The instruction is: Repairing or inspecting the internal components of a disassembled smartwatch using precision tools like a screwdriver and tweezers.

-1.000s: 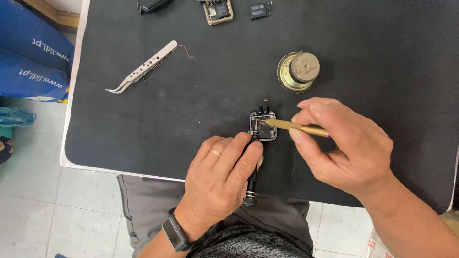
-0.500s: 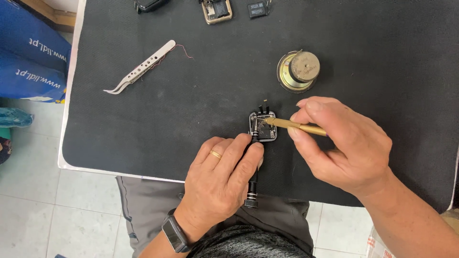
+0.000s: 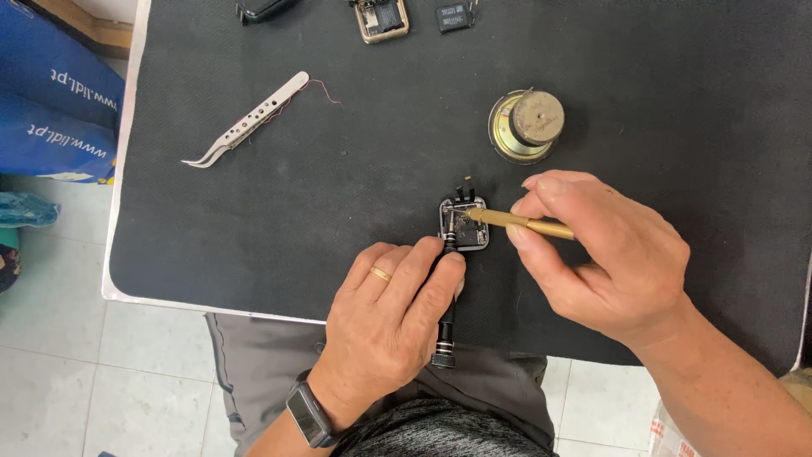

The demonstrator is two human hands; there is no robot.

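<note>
The left hand (image 3: 389, 326) is curled around a thin black screwdriver (image 3: 446, 317), with the fingers pressed together on its shaft. The screwdriver stands almost straight up and down in the picture. Its knurled end sticks out below the hand, near the table edge, and its tip points away from the person into a small square device with a silver frame (image 3: 463, 224). So the device lies just past the fingertips of this hand, right in line with the tool.

The right hand (image 3: 605, 254) pinches a thin gold stick (image 3: 520, 223) between thumb and fingers. The stick lies nearly flat, side to side, and its tip comes into the device from the right. The two tools meet inside the little frame, almost making a corner. Both hands are close to the device; the left fingertips look closest.

The device sits on a black mat (image 3: 660, 101). Well away are a round speaker (image 3: 526, 127), white tweezers (image 3: 245, 120) with a thin red wire, and small parts at the far edge.

Next to the earlier pictures, almost nothing differs: both hands grip the same way and the tools sit in the same spots.
</note>
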